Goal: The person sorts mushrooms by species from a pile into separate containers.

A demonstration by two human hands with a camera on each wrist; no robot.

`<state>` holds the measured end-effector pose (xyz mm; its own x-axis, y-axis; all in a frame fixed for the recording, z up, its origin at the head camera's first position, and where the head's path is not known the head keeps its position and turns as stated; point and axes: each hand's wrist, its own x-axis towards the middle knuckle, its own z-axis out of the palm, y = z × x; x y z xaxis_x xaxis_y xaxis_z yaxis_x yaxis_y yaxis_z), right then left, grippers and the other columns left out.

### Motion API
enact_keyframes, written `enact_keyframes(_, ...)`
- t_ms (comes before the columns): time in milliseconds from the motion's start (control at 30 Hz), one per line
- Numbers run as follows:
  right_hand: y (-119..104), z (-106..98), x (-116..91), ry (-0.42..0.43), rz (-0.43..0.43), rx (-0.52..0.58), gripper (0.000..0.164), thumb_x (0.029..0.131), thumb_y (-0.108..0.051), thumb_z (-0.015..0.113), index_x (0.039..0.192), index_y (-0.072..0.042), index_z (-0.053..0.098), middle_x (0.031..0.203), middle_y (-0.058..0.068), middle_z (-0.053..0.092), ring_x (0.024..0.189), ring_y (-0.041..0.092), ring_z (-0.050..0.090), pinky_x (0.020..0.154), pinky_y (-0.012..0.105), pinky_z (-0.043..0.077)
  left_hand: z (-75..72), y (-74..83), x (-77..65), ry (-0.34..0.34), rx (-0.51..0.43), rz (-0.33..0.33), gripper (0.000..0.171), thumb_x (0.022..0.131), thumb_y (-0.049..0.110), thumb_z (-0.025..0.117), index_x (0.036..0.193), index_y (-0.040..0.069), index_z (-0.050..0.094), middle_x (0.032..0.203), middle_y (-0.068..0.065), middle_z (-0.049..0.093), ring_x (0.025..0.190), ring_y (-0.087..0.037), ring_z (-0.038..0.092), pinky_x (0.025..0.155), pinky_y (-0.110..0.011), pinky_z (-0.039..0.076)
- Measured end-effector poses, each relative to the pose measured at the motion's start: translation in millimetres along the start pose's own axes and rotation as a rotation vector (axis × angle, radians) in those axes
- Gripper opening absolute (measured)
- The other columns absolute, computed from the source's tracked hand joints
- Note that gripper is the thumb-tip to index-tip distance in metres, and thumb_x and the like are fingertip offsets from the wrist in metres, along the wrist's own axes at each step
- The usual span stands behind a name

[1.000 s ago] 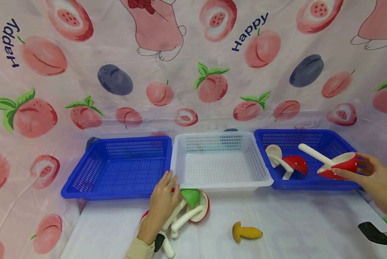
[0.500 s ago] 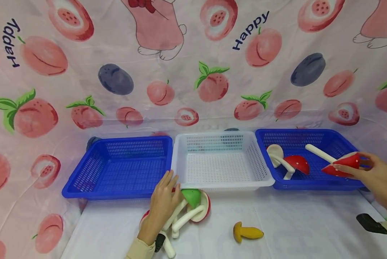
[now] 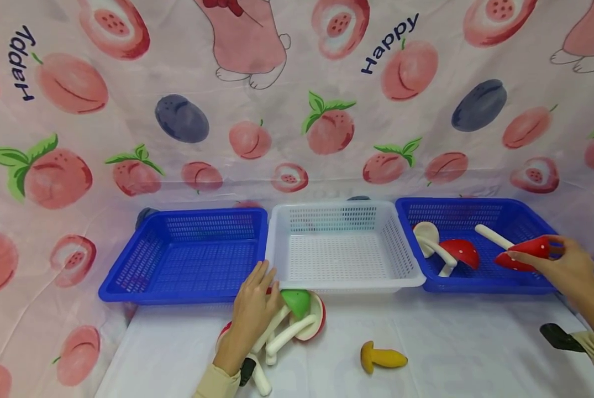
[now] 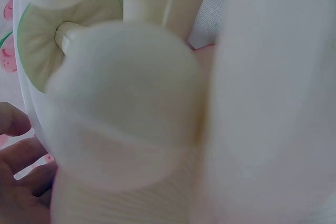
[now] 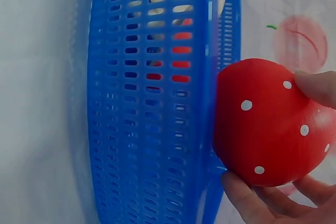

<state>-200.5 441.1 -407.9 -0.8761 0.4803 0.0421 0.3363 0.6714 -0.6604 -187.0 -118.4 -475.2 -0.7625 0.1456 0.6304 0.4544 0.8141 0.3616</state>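
My right hand (image 3: pixel 569 270) grips a toy mushroom by its red, white-spotted cap (image 5: pixel 268 124), over the right blue basket (image 3: pixel 481 286). The white stem points to the back left. In that basket lie a pale mushroom (image 3: pixel 427 237) and another red-capped mushroom (image 3: pixel 460 253). My left hand (image 3: pixel 256 304) lies with loosely extended fingers over a pile of mushrooms, its fingertips at the baskets' front rims. A green-capped mushroom (image 3: pixel 297 302) and a red-edged one (image 3: pixel 313 320) show beside it. In the left wrist view, blurred pale stems hide most of the hand; fingers (image 4: pixel 23 156) show at left.
A white basket (image 3: pixel 346 284) stands in the middle and another blue basket (image 3: pixel 177 301) at the left, side by side. On the white tabletop lies a small yellow mushroom (image 3: pixel 383 357). A fruit-printed cloth (image 3: pixel 277 149) hangs behind the baskets.
My right hand has lowered and tilted the red mushroom in the right basket, so the cap's pale underside has turned out of sight. The left hand keeps its place.
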Motion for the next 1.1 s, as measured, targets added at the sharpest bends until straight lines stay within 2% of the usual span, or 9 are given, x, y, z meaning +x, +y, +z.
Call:
enact_keyframes(100, 18, 7, 16, 0.004, 0.010, -0.021, 0.100, 0.085, -0.051, 0.061, 0.145, 0.011, 0.010, 0.139, 0.041, 0.020, 0.117, 0.056, 0.027, 0.087, 0.067, 0.039, 0.3, 0.7, 0.7, -0.002, -0.003, 0.002, 0.031, 0.087, 0.011, 0.063, 0.113, -0.005, 0.067, 0.128, -0.021, 0.057, 0.123, -0.035, 0.049, 0.095, -0.052, 0.043)
enact_keyframes(200, 26, 11, 25, -0.003, 0.027, -0.046, 0.104, 0.084, -0.055, 0.060, 0.145, 0.010, 0.009, 0.138, 0.041, 0.020, 0.116, 0.056, 0.027, 0.087, 0.067, 0.039, 0.7, 1.2, 0.9, -0.003, -0.003, 0.004, 0.030, 0.087, 0.011, 0.063, 0.113, -0.005, 0.066, 0.128, -0.021, 0.057, 0.123, -0.035, 0.049, 0.095, -0.052, 0.043)
enact_keyframes(367, 17, 9, 19, -0.028, 0.048, -0.078, 0.106, 0.083, -0.057, 0.062, 0.145, 0.011, 0.008, 0.136, 0.043, 0.020, 0.117, 0.059, 0.024, 0.084, 0.068, 0.040, 0.9, 1.0, 1.0, 0.005, 0.003, 0.008, 0.030, 0.087, 0.011, 0.063, 0.113, -0.005, 0.067, 0.128, -0.021, 0.057, 0.123, -0.035, 0.049, 0.096, -0.051, 0.043)
enact_keyframes(533, 9, 10, 10, -0.016, 0.012, -0.097, 0.101, 0.086, -0.052, 0.060, 0.143, 0.013, 0.008, 0.133, 0.043, 0.024, 0.117, 0.059, 0.024, 0.084, 0.068, 0.039, 1.2, 0.1, 1.4, 0.012, 0.006, 0.008, 0.030, 0.087, 0.011, 0.064, 0.113, -0.004, 0.067, 0.128, -0.020, 0.057, 0.123, -0.034, 0.050, 0.096, -0.050, 0.043)
enact_keyframes(700, 1, 9, 2, -0.043, 0.012, -0.106, 0.100, 0.087, -0.049, 0.061, 0.142, 0.016, 0.007, 0.131, 0.045, 0.023, 0.116, 0.060, 0.025, 0.088, 0.070, 0.036, 0.3, 0.5, 1.3, 0.003, 0.005, -0.001, 0.031, 0.087, 0.011, 0.063, 0.113, -0.004, 0.067, 0.128, -0.019, 0.057, 0.124, -0.034, 0.049, 0.096, -0.050, 0.043)
enact_keyframes(933, -4, 12, 2, -0.065, 0.032, -0.134, 0.103, 0.084, -0.053, 0.063, 0.141, 0.015, 0.011, 0.130, 0.045, 0.023, 0.116, 0.061, 0.024, 0.085, 0.069, 0.039, -0.2, 0.3, 0.2, 0.002, 0.012, -0.004, 0.030, 0.087, 0.012, 0.063, 0.113, -0.004, 0.067, 0.128, -0.020, 0.057, 0.124, -0.034, 0.049, 0.096, -0.050, 0.043)
enact_keyframes(1100, -2, 18, 4, -0.068, 0.014, -0.151, 0.100, 0.083, -0.050, 0.066, 0.140, 0.015, 0.015, 0.129, 0.045, 0.023, 0.117, 0.062, 0.022, 0.080, 0.068, 0.043, -0.1, -0.4, 0.1, 0.006, 0.012, -0.001, 0.030, 0.087, 0.011, 0.063, 0.113, -0.004, 0.067, 0.128, -0.019, 0.057, 0.123, -0.034, 0.050, 0.096, -0.050, 0.043)
